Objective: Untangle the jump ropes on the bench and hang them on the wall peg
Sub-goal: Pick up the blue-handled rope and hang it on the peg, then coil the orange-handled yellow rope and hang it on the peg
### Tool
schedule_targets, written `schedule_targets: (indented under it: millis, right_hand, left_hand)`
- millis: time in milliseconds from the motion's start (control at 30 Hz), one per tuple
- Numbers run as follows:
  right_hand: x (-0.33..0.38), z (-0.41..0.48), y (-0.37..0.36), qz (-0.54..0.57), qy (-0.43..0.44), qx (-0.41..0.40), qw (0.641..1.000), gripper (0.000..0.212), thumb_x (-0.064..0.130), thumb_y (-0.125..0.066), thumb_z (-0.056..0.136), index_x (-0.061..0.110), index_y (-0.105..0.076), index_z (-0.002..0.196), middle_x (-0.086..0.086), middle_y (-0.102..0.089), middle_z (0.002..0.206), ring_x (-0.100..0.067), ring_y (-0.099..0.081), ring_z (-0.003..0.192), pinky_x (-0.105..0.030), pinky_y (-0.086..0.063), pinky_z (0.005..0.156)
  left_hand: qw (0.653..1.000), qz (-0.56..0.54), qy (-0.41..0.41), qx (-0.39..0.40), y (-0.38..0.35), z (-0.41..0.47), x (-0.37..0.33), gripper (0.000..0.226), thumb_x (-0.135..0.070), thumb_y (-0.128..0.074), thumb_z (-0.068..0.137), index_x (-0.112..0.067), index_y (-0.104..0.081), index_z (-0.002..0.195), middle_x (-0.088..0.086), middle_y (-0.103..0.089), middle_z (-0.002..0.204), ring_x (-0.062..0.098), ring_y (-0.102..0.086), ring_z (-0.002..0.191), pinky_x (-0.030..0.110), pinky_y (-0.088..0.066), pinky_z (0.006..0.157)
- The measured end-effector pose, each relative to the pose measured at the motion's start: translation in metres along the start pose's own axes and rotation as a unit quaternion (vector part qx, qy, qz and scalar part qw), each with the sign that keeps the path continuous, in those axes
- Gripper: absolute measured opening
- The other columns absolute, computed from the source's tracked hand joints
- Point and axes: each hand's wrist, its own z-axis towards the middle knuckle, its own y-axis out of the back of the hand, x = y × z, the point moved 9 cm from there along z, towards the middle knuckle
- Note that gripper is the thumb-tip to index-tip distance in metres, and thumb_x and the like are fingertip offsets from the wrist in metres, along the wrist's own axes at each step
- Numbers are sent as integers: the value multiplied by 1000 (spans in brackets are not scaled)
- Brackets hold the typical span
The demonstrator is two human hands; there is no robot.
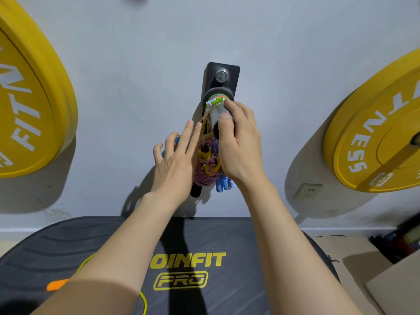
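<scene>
A metal wall peg (216,112) sticks out from a black bracket (223,75) on the grey wall. Coloured rope loops, green and beaded, lie over the peg near its base. A bundle of jump ropes (208,165), pink braid with yellow and blue handles, hangs below it. My right hand (238,142) curls over the peg's end, thumb and fingertips on the rope there. My left hand (176,158) is spread with straight fingers, touching the hanging bundle's left side. A yellow rope (143,302) with an orange handle (56,285) lies on the bench (200,246) below.
Two yellow weight plates hang on the wall, one at the left (25,98), one at the right (377,135). A wall socket (308,190) sits low on the right. Cardboard boxes (391,289) stand beside the bench at right.
</scene>
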Motion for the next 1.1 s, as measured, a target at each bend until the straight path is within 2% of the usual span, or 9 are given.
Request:
schedule_targets:
  millis: [167, 300, 400, 500, 567, 633, 767, 867, 1100]
  right_hand:
    - [-12, 7, -4, 36, -52, 46, 997, 48, 35, -47, 110, 17, -49, 155, 10, -41, 151, -3, -42, 139, -26, -33, 118]
    - [-10, -9, 3, 52, -42, 30, 997, 47, 36, -56, 108, 20, -51, 152, 7, -53, 142, 4, -52, 124, -22, -40, 111]
    - [-6, -44, 13, -29, -29, -41, 998, 24, 24, -61, 102, 21, -67, 125, 4, -73, 100, -7, -67, 89, -33, -52, 91]
    - [-6, -76, -5, -128, -59, 34, 989, 23, 17, -56, 90, 19, -79, 93, 4, -74, 79, -14, -66, 75, -33, -54, 69]
    - [-2, -98, -35, -157, -76, 175, 969, 23, 23, -56, 88, 17, -78, 85, 3, -71, 70, -18, -66, 72, -32, -54, 66]
    - [8, -130, -69, -185, -51, 338, 921, 23, 28, -59, 94, 20, -79, 98, 2, -73, 82, -23, -69, 87, -33, -55, 77]
    - [11, -203, -114, -293, 7, 574, 765, 37, 43, -58, 100, 27, -71, 130, -10, -74, 121, -30, -66, 115, -39, -53, 97]
    - [3, -236, -126, -335, 17, 639, 693, 46, 50, -57, 99, 27, -65, 137, -9, -72, 126, -33, -66, 117, -42, -55, 97]
    - [-6, -246, -137, -331, 13, 648, 686, 51, 48, -58, 99, 31, -56, 147, -7, -70, 130, -31, -63, 111, -37, -49, 90]
  left_hand:
    - [993, -111, 9, 29, -1, 4, 0, 111, 16, -52, 84, -31, 1, 169, -12, -2, 176, 27, -8, 158, 52, -22, 123]
    - [987, -154, 0, -36, 20, -4, 7, 87, 4, -64, 90, -34, -29, 161, -10, -43, 157, 21, -32, 144, 45, -35, 108]
    - [987, -136, -31, -84, 36, -21, 18, 54, -14, -73, 92, -27, -53, 140, -4, -55, 136, 23, -45, 128, 40, -40, 101]
    - [988, -119, -46, -87, 48, -44, 34, 21, -16, -71, 92, -25, -63, 109, -7, -64, 109, 24, -54, 108, 42, -47, 91]
    - [996, -93, -18, -1, 39, -60, 55, 13, -19, -66, 93, -27, -64, 103, -10, -68, 95, 24, -62, 97, 42, -52, 85]
    - [984, -35, 10, 175, 9, -87, 76, 17, -26, -66, 95, -30, -66, 111, -10, -71, 99, 24, -67, 100, 38, -55, 85]
    - [885, 96, 40, 455, -35, -169, 122, 54, -34, -78, 92, -26, -59, 142, 6, -63, 135, 28, -62, 122, 32, -49, 93]
    - [833, 149, 55, 529, -50, -221, 153, 73, -34, -87, 86, -22, -52, 149, 11, -56, 144, 33, -60, 127, 36, -53, 97]
    - [807, 116, 83, 573, -81, -314, 208, 89, -50, -86, 82, -23, -36, 150, 9, -45, 141, 35, -56, 127, 43, -49, 99]
